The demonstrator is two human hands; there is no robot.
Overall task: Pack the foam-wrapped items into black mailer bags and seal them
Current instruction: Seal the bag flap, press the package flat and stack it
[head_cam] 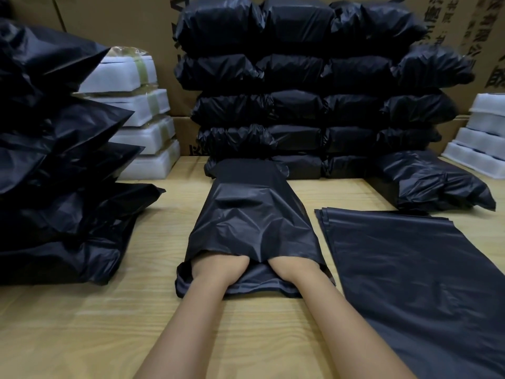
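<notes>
A black mailer bag [251, 222] lies lengthwise on the wooden table [109, 324], its mouth facing me. Both my forearms reach into that mouth. My left hand [218, 265] and my right hand [291, 266] are inside up to the wrists, so their fingers are hidden by the plastic. The bag bulges in the middle, and whatever is inside it cannot be seen. Foam-wrapped items [142, 127], white and taped, are stacked at the back left. More white foam items [481, 138] stand at the far right edge.
A flat stack of unused black mailer bags [415, 283] lies on the right. Packed black bags [314, 86] are stacked in rows at the back against cardboard boxes [114, 20]. Another heap of black bags [54, 173] fills the left side.
</notes>
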